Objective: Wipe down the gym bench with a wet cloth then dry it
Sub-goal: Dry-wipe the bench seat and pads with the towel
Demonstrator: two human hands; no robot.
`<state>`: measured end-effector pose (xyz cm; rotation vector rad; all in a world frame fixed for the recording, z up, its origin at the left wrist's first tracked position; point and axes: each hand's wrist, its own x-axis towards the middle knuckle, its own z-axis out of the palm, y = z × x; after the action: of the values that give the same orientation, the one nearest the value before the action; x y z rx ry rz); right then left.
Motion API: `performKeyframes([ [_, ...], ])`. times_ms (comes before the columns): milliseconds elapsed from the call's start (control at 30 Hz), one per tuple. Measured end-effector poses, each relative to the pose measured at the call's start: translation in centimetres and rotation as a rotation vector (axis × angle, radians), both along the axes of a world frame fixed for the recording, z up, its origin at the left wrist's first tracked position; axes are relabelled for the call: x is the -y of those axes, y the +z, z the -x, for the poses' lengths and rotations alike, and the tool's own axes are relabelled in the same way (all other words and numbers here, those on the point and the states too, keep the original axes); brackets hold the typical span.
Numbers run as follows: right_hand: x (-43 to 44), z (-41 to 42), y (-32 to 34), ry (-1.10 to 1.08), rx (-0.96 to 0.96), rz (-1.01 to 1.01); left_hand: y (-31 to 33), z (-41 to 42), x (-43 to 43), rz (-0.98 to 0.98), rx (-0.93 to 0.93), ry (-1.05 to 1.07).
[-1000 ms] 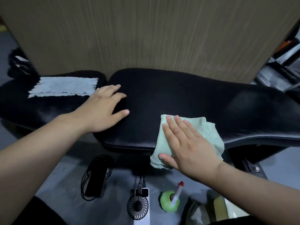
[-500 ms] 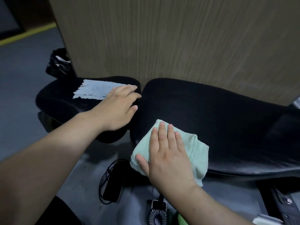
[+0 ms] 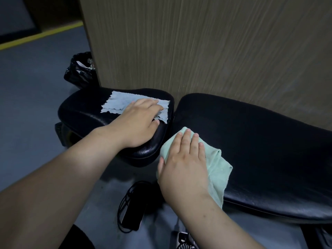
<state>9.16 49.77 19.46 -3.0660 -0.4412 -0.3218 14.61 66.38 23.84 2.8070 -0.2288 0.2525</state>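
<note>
The black padded gym bench has a long pad [image 3: 260, 141] on the right and a short seat pad [image 3: 86, 112] on the left, split by a narrow gap. My right hand [image 3: 185, 164] lies flat with straight fingers on a light green cloth [image 3: 218, 169], pressing it onto the long pad's near left corner. My left hand [image 3: 138, 123] rests on the seat pad, its fingers lying over the near edge of a pale blue cloth [image 3: 118, 103] spread flat there.
A wood-grain wall [image 3: 206, 51] stands right behind the bench. A black bag [image 3: 79, 71] sits on the grey floor behind the seat pad. Under the bench lie a black power adapter with coiled cable [image 3: 133, 209] and part of a small fan [image 3: 186, 244].
My right hand slid the green cloth left along the long pad to its left corner. My left hand moved from the long pad onto the seat pad and over the blue cloth. The view turned left.
</note>
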Motion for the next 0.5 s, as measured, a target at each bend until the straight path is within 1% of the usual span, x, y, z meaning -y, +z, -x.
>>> performKeyframes([
  [133,-0.9,-1.4,1.3,0.016,-0.076,0.036,-0.1,-0.1,-1.0,0.017,-0.018,0.016],
  [367,-0.5,-7.1,3.8,0.151,-0.332,0.034,-0.1,-0.2,-2.5,0.053,-0.025,0.054],
  [500,0.0,-9.8,4.2,0.213,-0.380,0.041,-0.2,-0.4,-3.2,0.042,-0.044,0.075],
])
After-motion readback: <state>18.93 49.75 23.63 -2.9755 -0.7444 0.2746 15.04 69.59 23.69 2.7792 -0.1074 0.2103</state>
